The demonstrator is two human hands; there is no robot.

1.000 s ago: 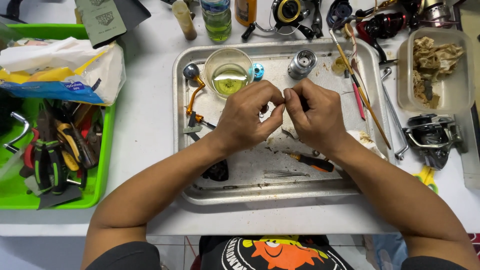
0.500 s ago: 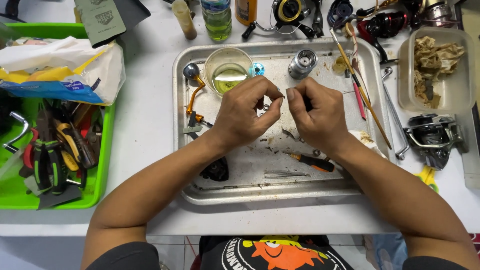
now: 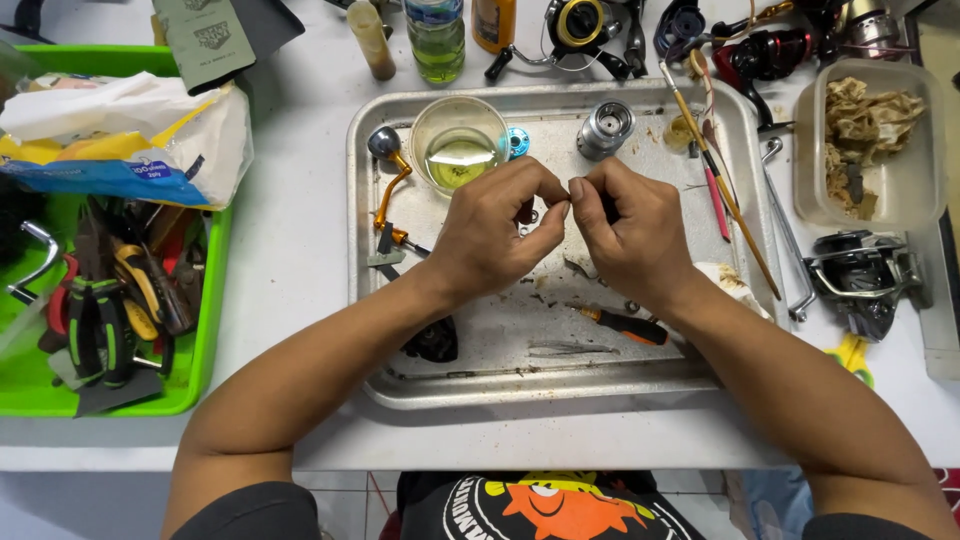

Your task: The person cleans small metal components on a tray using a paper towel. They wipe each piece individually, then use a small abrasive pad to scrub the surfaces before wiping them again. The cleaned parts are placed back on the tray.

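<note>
Both my hands are over a metal tray (image 3: 362,300) on a white table. My left hand (image 3: 495,235) and my right hand (image 3: 630,235) meet at the fingertips, pinched on a small part that is mostly hidden by the fingers. A dark bit shows inside my right hand's fingers. Just beyond the hands stand a clear cup of yellowish liquid (image 3: 460,145), a small blue ring (image 3: 517,142) and a silver spool (image 3: 605,130). An orange reel handle (image 3: 388,195) lies left of my left hand. A small screwdriver (image 3: 625,325) with an orange and black grip lies under my right wrist.
A green bin of pliers (image 3: 100,310) and a plastic bag (image 3: 120,140) are at the left. Bottles (image 3: 435,40) and fishing reels (image 3: 585,25) line the back. A clear tub of rags (image 3: 870,140) and another reel (image 3: 860,275) sit right. Thin brushes (image 3: 715,175) lean across the tray's right side.
My fingertips drew slightly apart half a second ago and have come together again. Both hands stay over the same spot of the tray.
</note>
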